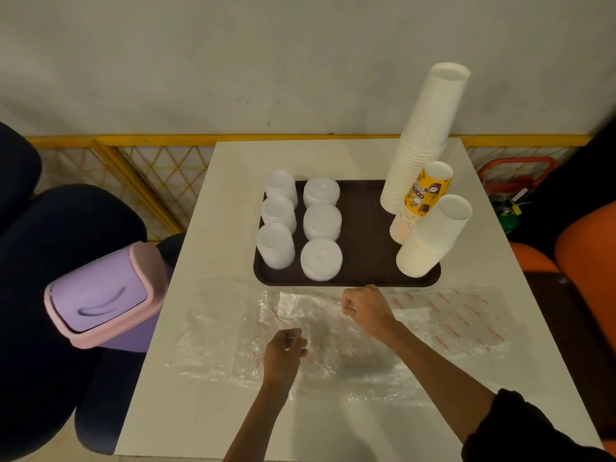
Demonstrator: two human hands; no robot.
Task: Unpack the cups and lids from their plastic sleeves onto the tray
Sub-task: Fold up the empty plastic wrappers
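A dark brown tray (363, 235) sits mid-table. On its left half stand several stacks of white lids (321, 221). Its right side carries a tall stack of white cups (423, 141), a yellow printed cup stack (423, 198) and a shorter white cup stack (433, 235), all upside down. Clear plastic sleeves (233, 345) lie flat and empty on the table in front of the tray. My left hand (283, 353) pinches the plastic near its middle. A little farther, just below the tray's front edge, my right hand (365, 310) pinches the plastic too.
The white table (206, 421) has a purple bin with a pink swing-lid frame (106, 295) at its left edge. Dark blue chairs stand to the left and an orange seat (583, 261) to the right. A yellow mesh barrier and a wall are behind.
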